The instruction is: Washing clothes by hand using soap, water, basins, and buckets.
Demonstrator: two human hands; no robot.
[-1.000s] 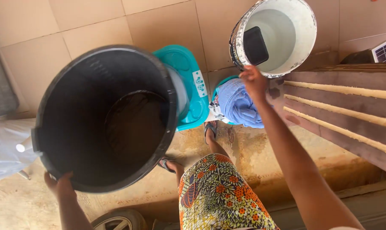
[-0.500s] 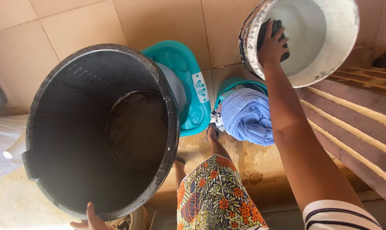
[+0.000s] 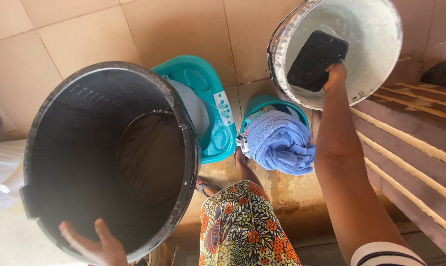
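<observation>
While right hand (image 3: pixel 335 75) lifts black sponge (image 3: pixel 316 60), arm outstretched

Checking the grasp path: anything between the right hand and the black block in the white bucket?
Nothing visible. The right hand is already inside the white bucket, its fingers on the lower right edge of the black block. The rest of the block is bare. The left hand is far off, on the black bin.

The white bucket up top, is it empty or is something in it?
Not empty: the white bucket holds a black rectangular object, gripped by the right hand.
</observation>
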